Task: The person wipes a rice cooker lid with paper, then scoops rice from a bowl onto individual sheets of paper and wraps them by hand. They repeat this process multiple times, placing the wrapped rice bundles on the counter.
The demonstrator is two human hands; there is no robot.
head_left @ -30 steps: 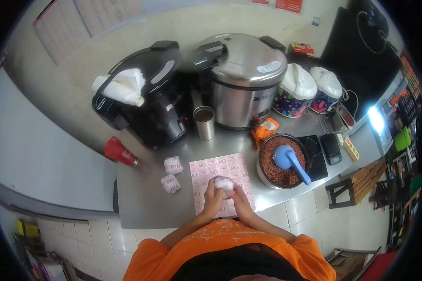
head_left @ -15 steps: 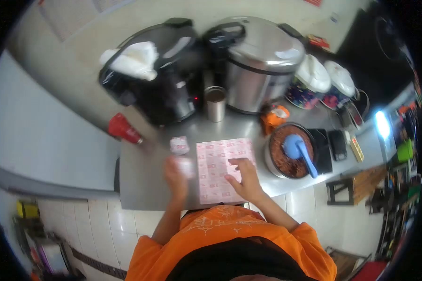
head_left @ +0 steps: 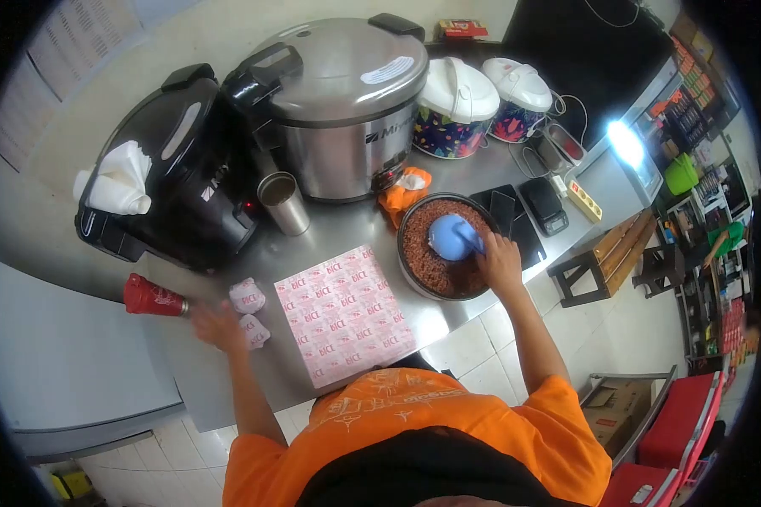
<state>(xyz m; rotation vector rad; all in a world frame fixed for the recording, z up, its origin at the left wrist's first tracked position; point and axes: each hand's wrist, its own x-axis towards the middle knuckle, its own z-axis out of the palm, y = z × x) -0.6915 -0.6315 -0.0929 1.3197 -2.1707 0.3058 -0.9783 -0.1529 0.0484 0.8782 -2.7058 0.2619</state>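
Observation:
My right hand [head_left: 502,260] is closed on the handle of a blue scoop [head_left: 451,237]. The scoop's bowl rests in reddish-brown rice [head_left: 424,269] that fills a round pot [head_left: 414,286]. My left hand [head_left: 217,326], smeared by motion, is between a red tapered container [head_left: 154,297] and two small wrapped packets. One packet [head_left: 247,296] lies just behind the other packet [head_left: 254,332], both in pink-printed paper. Between my hands a sheet of wrapping paper [head_left: 343,314], printed with red lettering, lies flat on the steel table [head_left: 216,393].
At the back stand a black cooker [head_left: 173,190], a large steel cooker [head_left: 334,156] and two flowered pots with white lids [head_left: 457,97]. A steel cup [head_left: 284,203] and an orange cloth [head_left: 404,196] are in front. Right of the rice are a black scale [head_left: 544,205] and a power strip [head_left: 584,201].
My right hand has moved from the paper to the scoop handle. My left hand has left a second packet beside the first and shifted toward the red container. The view has swung right.

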